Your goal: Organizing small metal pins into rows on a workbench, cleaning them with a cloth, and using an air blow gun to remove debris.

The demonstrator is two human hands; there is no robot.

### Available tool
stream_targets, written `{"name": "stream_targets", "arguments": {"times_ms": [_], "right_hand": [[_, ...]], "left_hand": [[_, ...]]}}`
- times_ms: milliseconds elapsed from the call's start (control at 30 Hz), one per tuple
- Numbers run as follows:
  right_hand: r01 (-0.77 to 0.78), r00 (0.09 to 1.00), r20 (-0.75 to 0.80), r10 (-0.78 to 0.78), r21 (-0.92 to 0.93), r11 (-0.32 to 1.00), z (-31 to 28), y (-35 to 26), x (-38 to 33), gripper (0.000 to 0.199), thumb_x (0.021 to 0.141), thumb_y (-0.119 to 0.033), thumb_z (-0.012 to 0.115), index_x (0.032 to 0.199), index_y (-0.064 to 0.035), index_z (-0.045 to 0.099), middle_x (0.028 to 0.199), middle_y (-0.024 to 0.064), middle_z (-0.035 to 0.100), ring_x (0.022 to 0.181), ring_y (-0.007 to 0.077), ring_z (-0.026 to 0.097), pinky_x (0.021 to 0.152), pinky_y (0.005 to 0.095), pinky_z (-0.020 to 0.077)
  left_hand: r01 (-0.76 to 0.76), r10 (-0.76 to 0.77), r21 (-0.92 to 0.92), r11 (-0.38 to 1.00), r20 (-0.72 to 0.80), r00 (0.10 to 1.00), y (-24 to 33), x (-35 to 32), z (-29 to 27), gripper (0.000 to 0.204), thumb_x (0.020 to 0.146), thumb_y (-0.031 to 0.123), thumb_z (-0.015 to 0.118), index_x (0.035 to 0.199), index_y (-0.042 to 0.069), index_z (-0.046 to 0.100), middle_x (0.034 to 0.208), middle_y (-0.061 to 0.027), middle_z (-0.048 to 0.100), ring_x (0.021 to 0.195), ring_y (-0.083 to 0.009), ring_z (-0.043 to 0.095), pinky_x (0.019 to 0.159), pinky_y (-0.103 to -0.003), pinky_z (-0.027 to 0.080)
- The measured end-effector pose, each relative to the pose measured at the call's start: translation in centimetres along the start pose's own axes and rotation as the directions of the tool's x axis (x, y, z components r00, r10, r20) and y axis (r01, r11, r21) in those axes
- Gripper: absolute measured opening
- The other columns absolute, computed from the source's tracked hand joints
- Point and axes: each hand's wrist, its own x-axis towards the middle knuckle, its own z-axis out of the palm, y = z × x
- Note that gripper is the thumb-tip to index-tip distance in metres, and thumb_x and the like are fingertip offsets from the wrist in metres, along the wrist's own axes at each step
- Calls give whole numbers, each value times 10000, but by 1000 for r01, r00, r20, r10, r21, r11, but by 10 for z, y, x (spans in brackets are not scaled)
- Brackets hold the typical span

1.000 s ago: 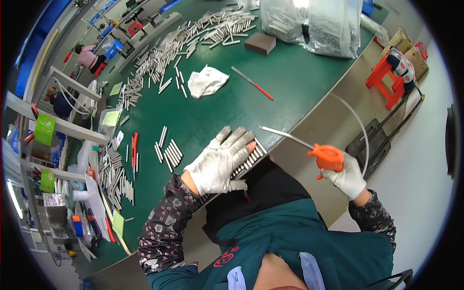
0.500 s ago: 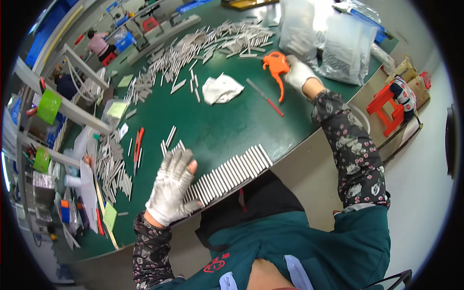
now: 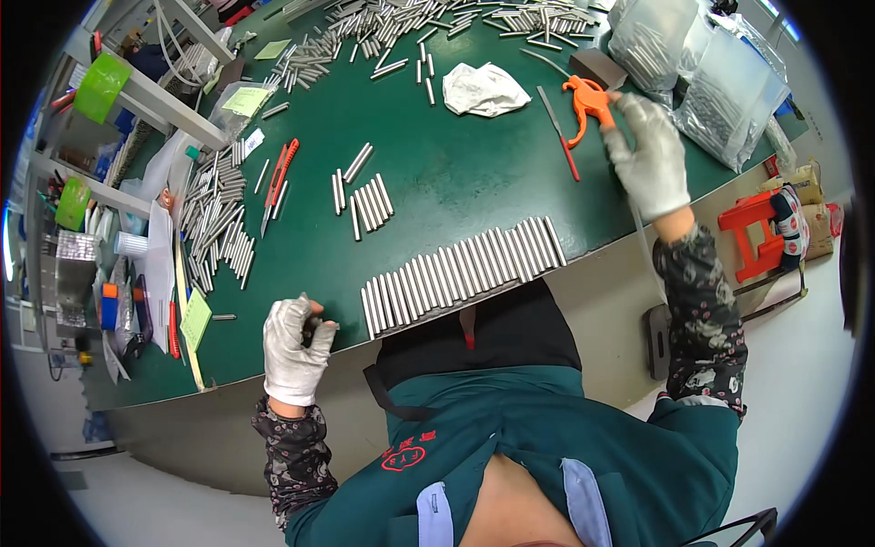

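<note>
Along the table's front edge lies a close row of metal pins (image 3: 465, 273), side by side. My left hand (image 3: 296, 351), in a whitish glove, is just left of the row at the edge; its fingers are half curled, thumb and forefinger apart, with no pin visible between them. At the right my gloved right hand (image 3: 652, 159) reaches to the rear end of an orange air blow gun (image 3: 588, 105) lying on the table. Its fingers are spread beside the gun, at most touching it. Left of the gun lies a thin file with a red handle (image 3: 565, 150).
A crumpled white cloth (image 3: 486, 89) lies mid-table. Loose pins (image 3: 392, 27) are heaped at the back, more pins (image 3: 214, 214) at the left. A red utility knife (image 3: 281, 173) and a small pin group (image 3: 369, 202) lie between. Plastic bags (image 3: 729, 96) stand back right, near a brown block (image 3: 597, 68).
My view has shifted. My left hand has come off the left end of the pin row toward the table edge, baring the small pin group. My right hand stays by the blow gun, its fingers now more spread.
</note>
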Motion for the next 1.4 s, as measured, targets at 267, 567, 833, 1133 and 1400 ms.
{"name": "stream_targets", "arguments": {"times_ms": [267,567,833,1133,1400], "right_hand": [[-102,913,345,-219,710,697,-5,-62,-48,366,781,-145,639,1104,22,596,1057,186,612,994,361,579,874,399,469],[-186,879,417,-231,745,641,9,-86,-50,417,793,-265,657,1103,9,600,1130,192,596,1053,371,566,913,412,456],[-19,866,372,-333,691,723,14,-109,-49,512,879,-468,592,1130,-22,607,1143,187,602,1150,380,536,1025,502,353],[-18,860,357,-366,737,676,17,-154,-42,423,803,-252,657,1184,-77,604,1200,164,580,1154,348,546,1065,562,292],[-67,871,374,-320,734,676,21,-154,-46,318,730,-136,640,1037,-58,661,1157,157,603,1099,342,574,1055,572,317]], "left_hand": [[-30,6,95,995,239,971,26,27,7,272,647,142,793,770,61,564,659,-69,549,640,-274,527,617,-386,442],[-11,-42,164,986,319,947,39,35,20,396,590,259,841,786,78,549,664,-48,500,650,-251,522,627,-379,435],[-64,15,143,988,322,947,33,37,29,471,579,355,858,786,66,550,663,-47,493,642,-260,517,612,-384,429],[-143,112,62,988,355,928,61,66,64,398,645,320,787,889,72,594,767,-91,587,774,-283,578,682,-415,467],[-48,43,5,999,368,929,72,67,58,308,687,153,685,970,52,614,814,-97,610,811,-305,577,724,-425,479]]}}
